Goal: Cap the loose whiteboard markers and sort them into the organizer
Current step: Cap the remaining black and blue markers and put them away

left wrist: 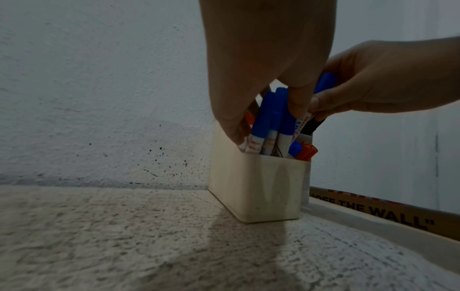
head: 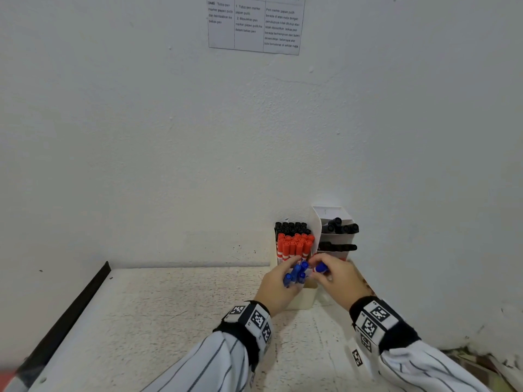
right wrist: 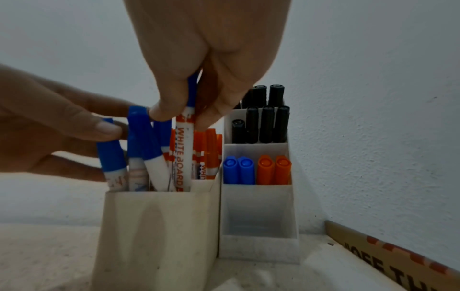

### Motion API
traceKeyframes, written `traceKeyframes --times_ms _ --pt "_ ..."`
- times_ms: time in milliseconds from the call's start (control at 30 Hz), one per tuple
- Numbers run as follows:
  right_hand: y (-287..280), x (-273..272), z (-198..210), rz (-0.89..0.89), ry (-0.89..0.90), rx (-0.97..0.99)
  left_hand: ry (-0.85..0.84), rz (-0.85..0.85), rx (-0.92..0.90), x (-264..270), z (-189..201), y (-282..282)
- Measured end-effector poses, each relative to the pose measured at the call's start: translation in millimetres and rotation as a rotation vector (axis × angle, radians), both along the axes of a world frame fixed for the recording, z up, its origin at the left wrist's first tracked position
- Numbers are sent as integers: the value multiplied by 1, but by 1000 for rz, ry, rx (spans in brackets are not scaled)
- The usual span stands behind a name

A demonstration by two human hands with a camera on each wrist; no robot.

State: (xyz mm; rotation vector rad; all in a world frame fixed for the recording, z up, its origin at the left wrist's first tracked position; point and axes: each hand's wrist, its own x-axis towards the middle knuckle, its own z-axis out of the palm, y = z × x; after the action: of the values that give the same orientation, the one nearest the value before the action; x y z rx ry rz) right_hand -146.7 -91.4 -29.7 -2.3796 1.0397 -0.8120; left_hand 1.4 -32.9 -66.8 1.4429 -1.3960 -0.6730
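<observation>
**Blue marker going into the front bin**

The right hand pinches a capped blue marker near its cap end, thumb and fingers curled round the barrel, with the lower end already inside the cream bin at the front of the organizer. The left hand holds the cluster of blue markers standing in that bin, fingers and thumb curled round their caps, apparently keeping them leaning aside to leave a gap.

Behind the blue ones stand red markers and, further back, black markers. Just beside the bin, a tiered white holder carries black pens and short blue and orange ones. Both stand on the desk against the wall.

A marker like this should be light and stiff, with a smooth plastic barrel that may slide in a loose pinch. The cap is ribbed and slightly wider, so it likely gives better purchase, yet a pull on it could unseat it; holding at the joint of cap and barrel, as here, seems safest. The bin looks light too, so a sideways shove from a jammed marker might shift it.
</observation>
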Motion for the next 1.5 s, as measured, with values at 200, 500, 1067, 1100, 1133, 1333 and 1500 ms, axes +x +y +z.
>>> traceKeyframes --times_ms 200,500,1067,1100,1133,1333,1500 --pt "3 19 -11 49 -35 194 3 87 -1 3 -5 -4" --pt "-10 11 -19 111 70 112 -72 95 -44 9 -2 1" --pt "-30 -1 24 -467 79 -311 -131 89 106 2 -10 9" --pt "-35 -1 29 -462 170 -273 -124 85 115 2 -11 9" --pt "-39 -2 32 -452 246 -243 -125 80 123 2 -11 9" --pt "-53 2 45 -489 444 -279 -146 69 137 4 -12 8" --pt "-57 7 42 -512 355 -386 -149 68 132 5 -15 6"
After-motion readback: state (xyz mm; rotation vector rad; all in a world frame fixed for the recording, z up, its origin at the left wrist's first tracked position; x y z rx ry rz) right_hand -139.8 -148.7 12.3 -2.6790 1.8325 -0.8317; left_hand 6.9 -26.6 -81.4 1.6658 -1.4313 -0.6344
